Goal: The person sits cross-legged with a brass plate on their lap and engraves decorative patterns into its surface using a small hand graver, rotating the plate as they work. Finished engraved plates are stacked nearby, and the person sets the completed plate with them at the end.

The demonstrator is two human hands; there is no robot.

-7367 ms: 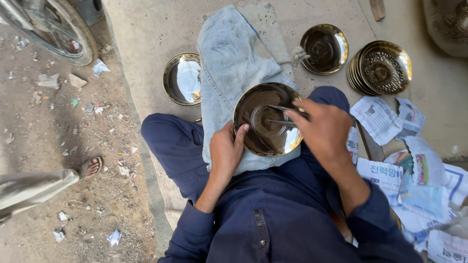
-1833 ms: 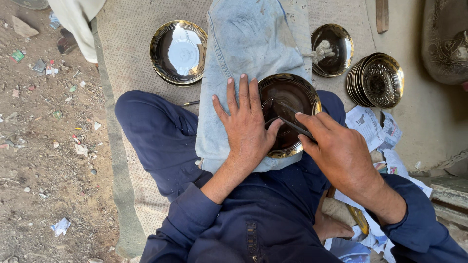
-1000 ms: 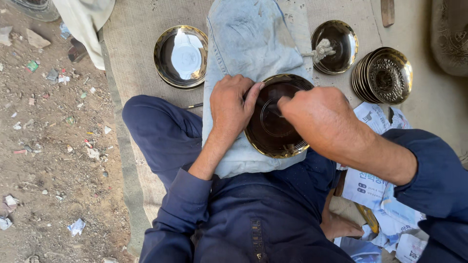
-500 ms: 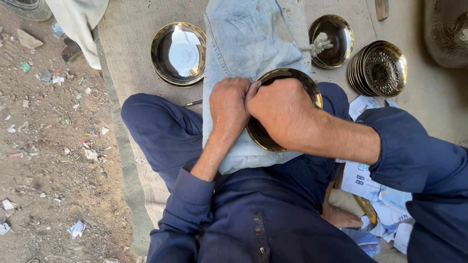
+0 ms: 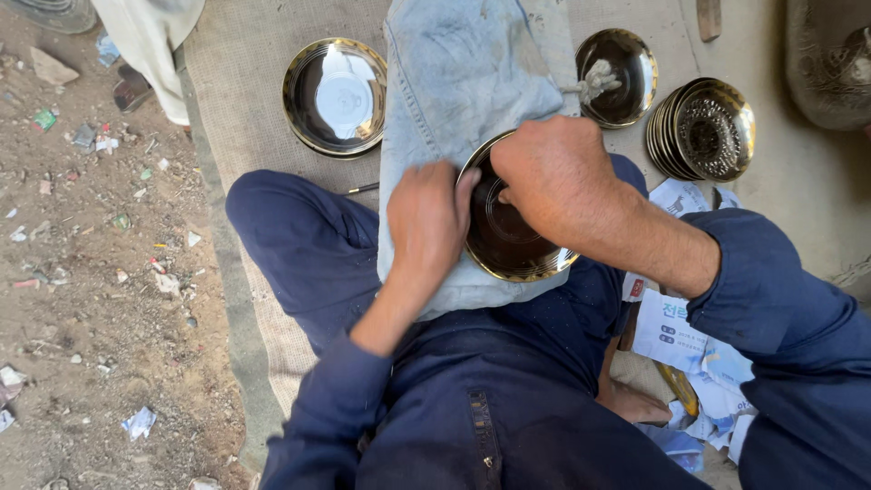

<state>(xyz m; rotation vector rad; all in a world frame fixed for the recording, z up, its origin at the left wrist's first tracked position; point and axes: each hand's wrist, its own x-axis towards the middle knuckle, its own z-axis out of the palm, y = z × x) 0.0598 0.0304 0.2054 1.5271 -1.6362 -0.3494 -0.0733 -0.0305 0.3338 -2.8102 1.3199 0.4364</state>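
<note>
Item: dark round brass-rimmed metal dish [image 5: 508, 245] on my lap's pale denim cloth [image 5: 454, 82]; since a moment ago my left hand [image 5: 426, 218] clamps its rim, right hand [image 5: 553, 172] has slid over the bowl, fingers curled, contents hidden.

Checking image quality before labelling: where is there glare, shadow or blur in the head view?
Head view: even daylight, mostly sharp; bright sky glare fills the empty plate on the mat; the plate on the lap reads dark under the right hand; slight softness on the left hand; the stacked plates show small highlights only.
</note>
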